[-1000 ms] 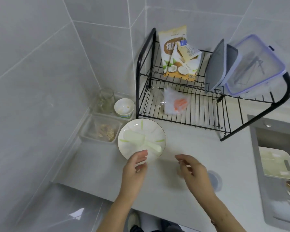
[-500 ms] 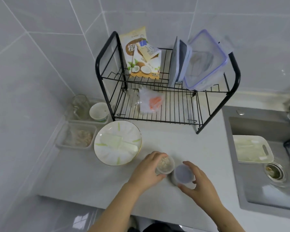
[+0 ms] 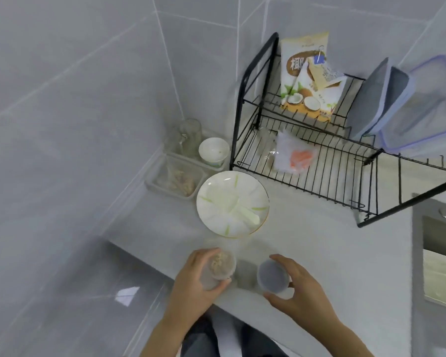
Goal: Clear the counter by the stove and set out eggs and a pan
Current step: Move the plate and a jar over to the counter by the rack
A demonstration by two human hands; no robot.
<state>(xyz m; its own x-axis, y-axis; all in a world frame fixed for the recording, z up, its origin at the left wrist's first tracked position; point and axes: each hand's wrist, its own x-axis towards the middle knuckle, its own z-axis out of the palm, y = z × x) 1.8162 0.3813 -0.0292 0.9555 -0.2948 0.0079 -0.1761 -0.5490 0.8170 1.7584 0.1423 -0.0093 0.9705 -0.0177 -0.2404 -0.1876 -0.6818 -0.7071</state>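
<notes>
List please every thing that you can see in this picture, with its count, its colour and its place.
Counter: one, pale grey, runs to the corner.
Plate: one, white with green streaks, on the counter before the rack.
Dish rack: one, black wire, on the counter at the back.
Coconut packet: one, white and brown, standing in the rack.
Paper cup: one, white, in the corner.
Glass: one, clear, beside the paper cup.
Small tubs: two, clear; one with beige contents, one with a dark lid, at the counter's near edge.
Left hand: grips the beige tub.
Right hand: grips the dark-lidded tub.
</notes>
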